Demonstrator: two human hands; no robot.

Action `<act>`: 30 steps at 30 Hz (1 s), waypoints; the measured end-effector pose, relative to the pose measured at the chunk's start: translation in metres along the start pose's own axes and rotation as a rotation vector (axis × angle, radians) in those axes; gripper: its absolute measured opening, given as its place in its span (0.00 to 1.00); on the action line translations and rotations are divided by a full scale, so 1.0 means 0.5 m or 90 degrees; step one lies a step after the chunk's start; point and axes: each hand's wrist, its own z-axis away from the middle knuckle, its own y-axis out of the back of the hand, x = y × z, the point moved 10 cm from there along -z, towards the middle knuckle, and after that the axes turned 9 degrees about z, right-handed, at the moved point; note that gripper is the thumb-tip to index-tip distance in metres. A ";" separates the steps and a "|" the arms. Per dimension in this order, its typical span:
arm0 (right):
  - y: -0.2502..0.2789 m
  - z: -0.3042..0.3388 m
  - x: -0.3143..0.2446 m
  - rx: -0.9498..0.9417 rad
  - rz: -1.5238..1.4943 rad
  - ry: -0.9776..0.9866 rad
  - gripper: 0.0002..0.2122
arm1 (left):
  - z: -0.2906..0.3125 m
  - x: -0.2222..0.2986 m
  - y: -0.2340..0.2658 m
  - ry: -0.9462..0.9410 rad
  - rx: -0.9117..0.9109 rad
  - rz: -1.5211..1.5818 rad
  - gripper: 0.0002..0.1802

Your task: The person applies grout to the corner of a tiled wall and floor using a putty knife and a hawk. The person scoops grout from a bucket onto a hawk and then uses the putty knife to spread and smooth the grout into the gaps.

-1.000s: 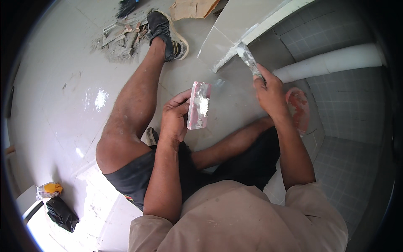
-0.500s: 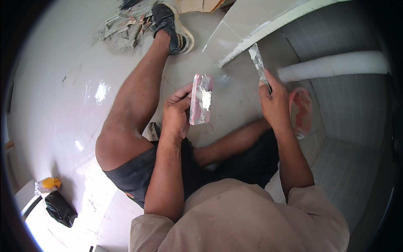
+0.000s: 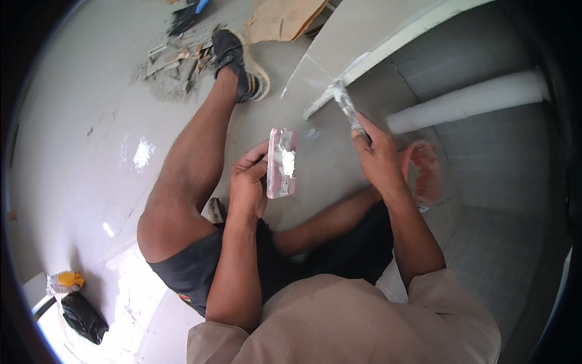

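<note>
My left hand [image 3: 247, 182] grips a small pinkish rectangular board [image 3: 273, 182] that carries a dab of white paste [image 3: 288, 162]. Closed round the handle of a putty knife [image 3: 347, 108], my right hand [image 3: 379, 156] is up and to the right. The knife's paste-smeared blade touches the edge of a light grey panel [image 3: 351, 36]. White paste lies along that edge near its lower corner. Fingers of my left hand behind the board are partly hidden.
A reddish tub [image 3: 422, 173] stands beside my right wrist, below a white pipe [image 3: 473, 103]. Rubble [image 3: 179, 64] lies past my left shoe [image 3: 231, 60], near brown cardboard [image 3: 284, 18]. At lower left are a black bag [image 3: 83, 318] and a yellow-and-clear packet [image 3: 66, 281].
My right hand has brought the putty knife left, and its blade now meets the panel edge. The whole view has shifted slightly. My left hand still holds the board.
</note>
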 end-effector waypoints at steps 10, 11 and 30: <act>0.084 0.025 0.006 0.005 0.002 -0.031 0.18 | -0.001 -0.005 0.015 0.004 0.046 0.006 0.24; 0.089 0.021 -0.004 0.010 0.000 -0.017 0.18 | -0.005 -0.007 0.012 0.006 0.026 0.002 0.25; 0.178 -0.030 -0.025 0.063 -0.034 0.015 0.17 | -0.013 -0.028 0.026 0.025 0.023 -0.022 0.26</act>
